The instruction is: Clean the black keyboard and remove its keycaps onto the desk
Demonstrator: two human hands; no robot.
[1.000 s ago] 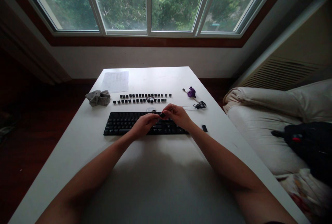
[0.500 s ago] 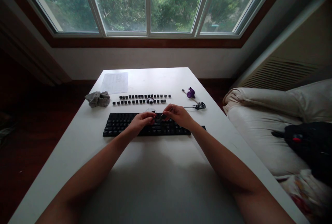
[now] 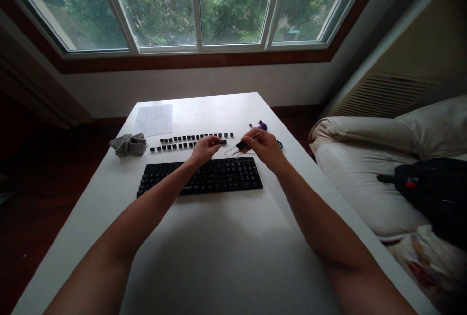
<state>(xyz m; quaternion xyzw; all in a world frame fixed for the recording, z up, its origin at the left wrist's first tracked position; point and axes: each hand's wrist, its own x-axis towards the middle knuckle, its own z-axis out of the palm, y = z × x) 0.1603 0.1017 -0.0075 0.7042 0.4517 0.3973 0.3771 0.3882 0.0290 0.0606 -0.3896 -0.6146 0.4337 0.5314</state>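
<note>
My left hand (image 3: 205, 151) is beyond the black keyboard (image 3: 204, 171), over the nearer row of loose black keycaps (image 3: 169, 147). Its thumb and fingertips are pinched close to a wide keycap (image 3: 224, 142) at that row's right end; what lies between them is too small to make out. In my right hand (image 3: 263, 146) is a keycap puller (image 3: 241, 145) with a black body and thin wire loops, held above the table behind the keyboard's right part. The loops point left, toward my left hand. My left forearm and hand hide part of the keyboard and row.
A second row of keycaps (image 3: 197, 136) runs behind the first. A crumpled grey cloth (image 3: 129, 145) and a printed sheet (image 3: 153, 118) lie at the left of the white table (image 3: 219, 247). A purple object (image 3: 261, 125) and coiled cable (image 3: 280, 144) are partly behind my right hand.
Both hands have parted and moved away from the keyboard. My left went to the keycap row, while my right lifted the puller up and rightward. The view has shifted slightly.
</note>
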